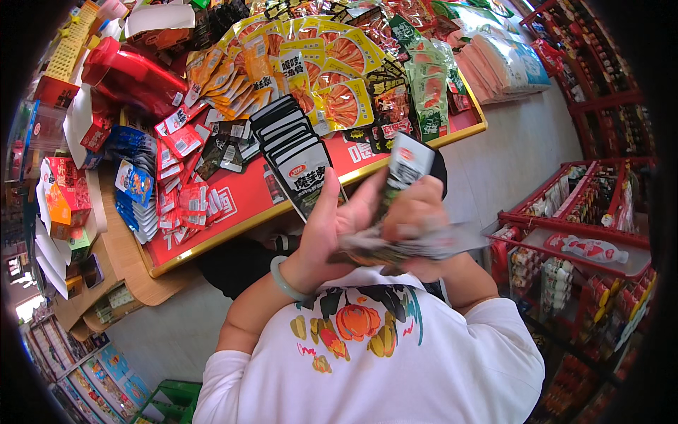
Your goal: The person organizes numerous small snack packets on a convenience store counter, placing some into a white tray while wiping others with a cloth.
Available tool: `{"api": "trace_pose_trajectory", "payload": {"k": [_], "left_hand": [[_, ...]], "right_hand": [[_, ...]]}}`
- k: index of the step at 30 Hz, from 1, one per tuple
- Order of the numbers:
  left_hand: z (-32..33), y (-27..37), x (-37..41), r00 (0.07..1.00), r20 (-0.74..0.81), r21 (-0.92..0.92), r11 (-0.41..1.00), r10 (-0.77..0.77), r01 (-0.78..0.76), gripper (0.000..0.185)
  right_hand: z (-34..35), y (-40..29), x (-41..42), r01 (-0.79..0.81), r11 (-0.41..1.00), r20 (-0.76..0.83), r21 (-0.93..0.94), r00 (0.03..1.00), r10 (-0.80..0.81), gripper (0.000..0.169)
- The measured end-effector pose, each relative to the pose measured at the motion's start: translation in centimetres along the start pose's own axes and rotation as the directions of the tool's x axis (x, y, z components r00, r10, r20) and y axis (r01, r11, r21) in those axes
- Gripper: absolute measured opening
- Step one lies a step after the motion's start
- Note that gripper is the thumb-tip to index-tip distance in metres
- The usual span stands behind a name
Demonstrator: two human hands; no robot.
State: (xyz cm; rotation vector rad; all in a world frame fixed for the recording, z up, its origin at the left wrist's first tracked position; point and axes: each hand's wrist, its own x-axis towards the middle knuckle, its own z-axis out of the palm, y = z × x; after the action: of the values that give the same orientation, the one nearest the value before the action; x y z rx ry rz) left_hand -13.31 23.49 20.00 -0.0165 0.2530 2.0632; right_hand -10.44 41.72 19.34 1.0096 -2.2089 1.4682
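My right hand (416, 212) grips a black-and-white snack packet (409, 161), held upright, and a blurred stack of similar packets (413, 244) lies between my two hands. My left hand (336, 222), with a pale bangle at its wrist, is turned up with its fingers spread beside that stack; its grip is partly hidden. Just past the left thumb, a fanned row of black-and-white packets (307, 169) lies on the red table's gold edge. Yellow snack packets (347, 103) are fanned out behind that row.
Red packets (183, 143), blue packets (135, 183) and orange packets (233, 85) cover the table's left part. A red plastic container (132, 77) and opened boxes (66, 191) stand at the far left. Tissue packs (500, 66) lie at the back right. Red display racks (572, 222) stand on the right.
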Motion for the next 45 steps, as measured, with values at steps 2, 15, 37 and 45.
{"api": "trace_pose_trajectory", "payload": {"k": [2,15,37,45], "left_hand": [[-2.4,-0.8,-0.6,0.985,0.167,-0.218,0.972,-0.046,0.082,0.095],[-3.2,-3.2,0.0,0.973,0.051,0.833,0.527,0.227,-0.167,0.066],[-0.7,-1.4,1.2,0.9,-0.148,0.708,0.68,0.41,-0.193,0.022],[-0.9,-2.1,1.6,0.847,-0.146,0.748,0.617,0.511,-0.244,0.02]], "right_hand": [[1.2,-0.4,-0.6,-0.18,0.925,-0.143,-0.334,0.98,0.139,0.041],[2.0,1.3,1.3,-0.503,0.861,-0.714,-0.076,0.631,0.305,0.02],[-0.2,2.4,-2.4,-0.436,0.606,-0.338,0.665,0.548,0.765,0.034],[-0.8,0.6,1.1,-0.167,0.581,-0.441,0.796,0.498,0.747,0.048]]}}
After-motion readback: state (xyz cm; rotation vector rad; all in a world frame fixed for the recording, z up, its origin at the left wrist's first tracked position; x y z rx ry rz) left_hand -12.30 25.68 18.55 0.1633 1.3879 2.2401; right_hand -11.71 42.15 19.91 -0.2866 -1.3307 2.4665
